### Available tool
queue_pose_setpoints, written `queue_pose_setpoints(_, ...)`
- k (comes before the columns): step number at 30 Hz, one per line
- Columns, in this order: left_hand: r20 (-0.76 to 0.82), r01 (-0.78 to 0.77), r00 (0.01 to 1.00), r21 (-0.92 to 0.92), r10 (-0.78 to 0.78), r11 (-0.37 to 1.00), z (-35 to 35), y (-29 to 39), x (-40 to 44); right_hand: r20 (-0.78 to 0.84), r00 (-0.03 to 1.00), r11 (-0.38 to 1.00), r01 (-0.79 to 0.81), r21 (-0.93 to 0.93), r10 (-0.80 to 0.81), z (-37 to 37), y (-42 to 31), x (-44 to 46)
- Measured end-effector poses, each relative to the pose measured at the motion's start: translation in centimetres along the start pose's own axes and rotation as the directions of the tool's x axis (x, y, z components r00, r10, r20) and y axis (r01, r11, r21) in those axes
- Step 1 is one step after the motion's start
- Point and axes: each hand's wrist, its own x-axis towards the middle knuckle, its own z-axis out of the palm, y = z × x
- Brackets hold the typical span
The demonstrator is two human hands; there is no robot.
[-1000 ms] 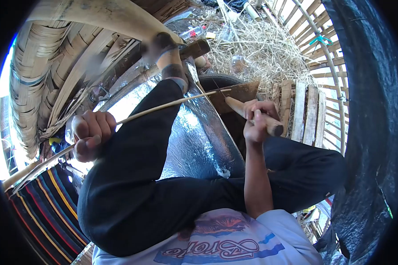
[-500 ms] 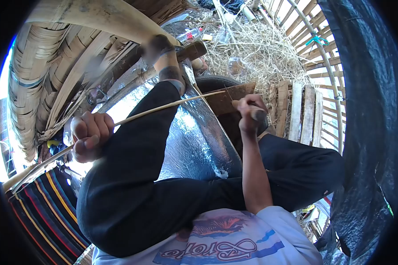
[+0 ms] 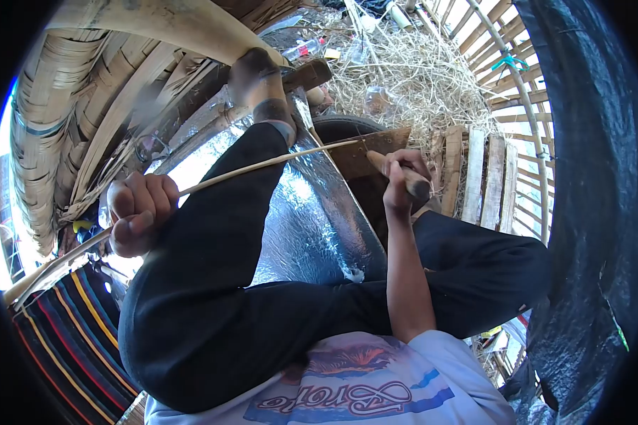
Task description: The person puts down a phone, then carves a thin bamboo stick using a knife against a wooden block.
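Note:
My left hand (image 3: 142,214) is closed around a long, thin, pale stick (image 3: 252,167), which looks like cane or bamboo. The stick slants over my raised knee, from the lower left up to a brown wooden board (image 3: 386,142), where its tip ends. Close to that tip, my right hand (image 3: 406,172) grips a tool by its thick, tapered wooden handle (image 3: 417,186). The handle's narrow end points at the stick's tip. Its working end is too thin to make out clearly.
A shiny foil-like sheet (image 3: 312,234) lies between my legs. Woven bamboo (image 3: 57,149) stands at the left, above a striped cloth (image 3: 71,340). Straw and plastic bottles (image 3: 306,49) litter the ground ahead. Wooden slats (image 3: 475,177) and a dark plastic sheet (image 3: 588,212) are at the right.
My left hand and the stick have shifted slightly left, so the stick's tip is drawn back a little. The handle in my right hand has turned and shows more of its length.

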Motion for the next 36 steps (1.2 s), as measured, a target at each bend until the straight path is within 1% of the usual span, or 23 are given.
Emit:
queue_pose_setpoints(1, 0.000, -0.008, 1.000, 0.008, 0.008, 1.000, 0.1, 0.0, 0.1, 0.023, 1.000, 0.993, -0.019, -0.119, 0.021, -0.3, 0.6, 0.4)
queue_pose_setpoints(2, 0.006, -0.010, 1.000, 0.013, 0.010, 1.000, 0.1, 0.0, 0.3, 0.022, 1.000, 0.994, -0.013, -0.112, 0.016, -0.7, 1.0, 0.3)
queue_pose_setpoints(4, 0.025, -0.012, 1.000, 0.010, 0.012, 1.000, 0.1, 0.0, 0.2, -0.071, 0.994, 0.993, -0.079, 0.084, 0.085, -0.3, -0.5, 0.8)
queue_pose_setpoints(5, 0.003, -0.032, 0.999, 0.006, 0.032, 0.999, 0.0, -0.1, 0.0, -0.043, 0.997, 0.981, -0.052, 0.186, 0.061, -0.2, -1.0, 0.5)
queue_pose_setpoints(6, -0.006, -0.024, 1.000, 0.001, 0.024, 1.000, 0.2, -0.1, -0.1, -0.043, 0.996, 0.981, -0.064, 0.181, 0.073, -0.1, -0.9, -0.1)
queue_pose_setpoints(8, -0.033, -0.027, 0.999, 0.003, 0.027, 1.000, 0.2, -0.2, 0.1, -0.015, 0.999, 0.995, 0.037, 0.097, -0.036, 0.2, -0.1, -0.7)
queue_pose_setpoints(9, -0.025, -0.030, 0.999, 0.007, 0.030, 1.000, 0.2, -0.2, 0.3, -0.039, 0.998, 0.998, 0.051, -0.035, -0.053, 0.2, 0.6, -0.4)
queue_pose_setpoints(12, -0.028, -0.007, 1.000, 0.033, 0.008, 0.999, 0.2, 0.1, 0.1, -0.054, 0.998, 0.996, 0.013, -0.088, -0.017, -0.2, 1.0, 0.1)
queue_pose_setpoints(13, -0.034, -0.010, 0.999, 0.020, 0.011, 1.000, -0.2, 0.1, -0.3, -0.075, 0.997, 0.999, -0.028, 0.029, 0.030, 0.0, 0.0, 0.1)
queue_pose_setpoints(14, -0.039, -0.006, 0.999, 0.024, 0.007, 1.000, 0.1, 0.1, 0.0, -0.091, 0.996, 0.986, 0.003, 0.165, 0.013, 0.9, -1.5, 0.3)
queue_pose_setpoints(16, -0.101, -0.029, 0.994, 0.040, 0.033, 0.999, 0.1, -0.1, -0.1, -0.043, 0.999, 0.960, 0.032, 0.278, -0.020, 1.4, -2.6, 0.0)
queue_pose_setpoints(17, -0.112, -0.002, 0.994, 0.061, 0.009, 0.998, 0.3, 0.1, 0.0, -0.043, 0.999, 0.962, 0.034, 0.273, -0.023, 1.1, -1.9, -0.2)
queue_pose_setpoints(19, -0.122, 0.000, 0.992, 0.059, 0.007, 0.998, 0.3, 0.0, 0.1, -0.014, 0.998, 0.985, 0.068, 0.159, -0.067, 1.1, -0.8, -0.2)
queue_pose_setpoints(20, -0.134, 0.006, 0.991, 0.064, 0.002, 0.998, 0.3, 0.1, 0.1, -0.013, 0.997, 0.984, 0.074, 0.163, -0.073, 0.8, -0.5, -0.1)
queue_pose_setpoints(22, -0.134, 0.012, 0.991, 0.075, -0.002, 0.997, 0.4, 0.3, 0.1, -0.037, 0.999, 0.999, -0.015, 0.046, 0.017, 0.6, -0.6, 0.4)
queue_pose_setpoints(24, -0.143, 0.020, 0.990, 0.084, -0.008, 0.996, 0.4, 0.3, 0.1, -0.064, 0.998, 0.997, -0.021, 0.069, 0.025, 1.0, -1.6, 0.4)
queue_pose_setpoints(26, -0.163, 0.001, 0.987, 0.068, 0.010, 0.998, 0.4, 0.1, -0.1, -0.044, 0.998, 0.968, 0.047, 0.245, -0.037, 1.5, -2.3, -0.4)
queue_pose_setpoints(28, -0.142, 0.021, 0.990, 0.050, -0.014, 0.998, 0.4, 0.1, 0.2, 0.010, 0.995, 0.989, 0.102, -0.108, -0.101, 0.9, -1.1, -0.8)
queue_pose_setpoints(30, -0.112, 0.024, 0.993, 0.045, -0.019, 0.999, 0.2, 0.2, 0.3, 0.006, 0.998, 0.979, 0.055, -0.194, -0.055, 0.7, -0.6, -0.3)
queue_pose_setpoints(31, -0.108, 0.022, 0.994, 0.051, -0.016, 0.998, 0.0, 0.3, 0.2, 0.005, 0.998, 0.980, 0.059, -0.188, -0.059, 0.8, -0.8, -0.1)
queue_pose_setpoints(33, -0.108, 0.026, 0.994, 0.072, -0.018, 0.997, -0.1, 0.3, -0.2, -0.113, 0.993, 0.993, -0.016, 0.118, 0.030, 0.7, -1.6, 0.0)
queue_pose_setpoints(34, -0.116, 0.033, 0.993, 0.068, -0.025, 0.997, 0.0, 0.3, -0.3, -0.113, 0.993, 0.993, -0.027, 0.115, 0.040, 0.9, -1.8, -0.3)
queue_pose_setpoints(36, -0.109, 0.024, 0.994, 0.051, -0.019, 0.998, 0.0, 0.2, -0.1, -0.085, 0.996, 0.956, 0.001, 0.295, 0.025, 1.2, -1.9, -0.5)
